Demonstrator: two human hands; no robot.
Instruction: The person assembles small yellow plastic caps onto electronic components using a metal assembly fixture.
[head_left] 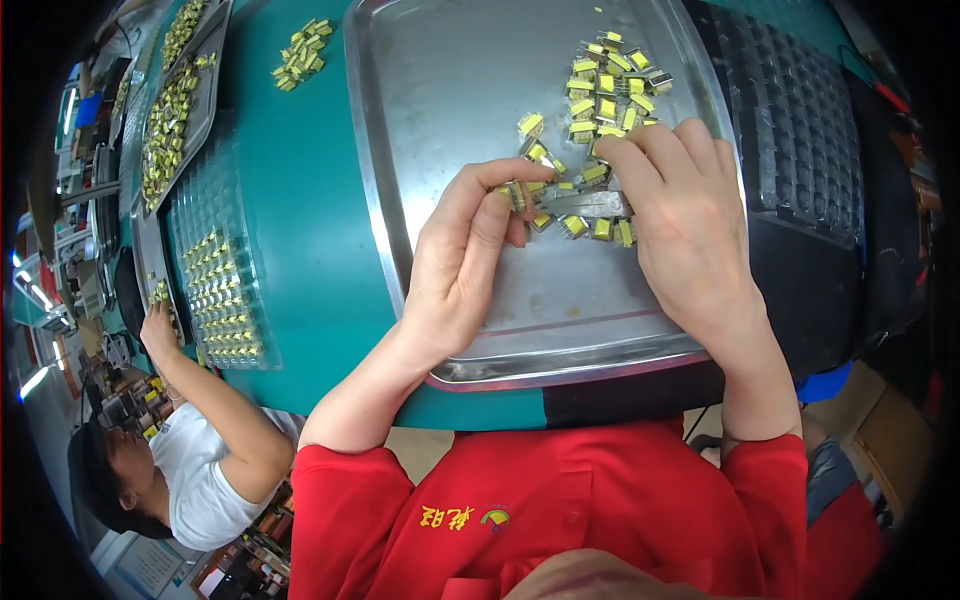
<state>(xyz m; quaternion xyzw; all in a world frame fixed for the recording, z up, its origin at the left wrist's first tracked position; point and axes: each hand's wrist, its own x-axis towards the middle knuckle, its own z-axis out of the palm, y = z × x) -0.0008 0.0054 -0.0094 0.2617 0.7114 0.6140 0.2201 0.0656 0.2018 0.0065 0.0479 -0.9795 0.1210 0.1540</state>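
Over a metal tray, my left hand pinches a small transformer with yellow tape between thumb and fingers. My right hand is closed around a pair of tweezers, whose grey, tapered tip points left and reaches close to the held transformer. Whether the tip touches it I cannot tell. Beneath and beyond both hands, several more yellow-taped transformers with metal pins lie loose in a heap on the tray.
Right of the tray stands a clear plastic blister tray. On the green table lie a small pile of transformers and another blister tray, partly filled. Farther left, a co-worker reaches toward metal trays holding more transformers.
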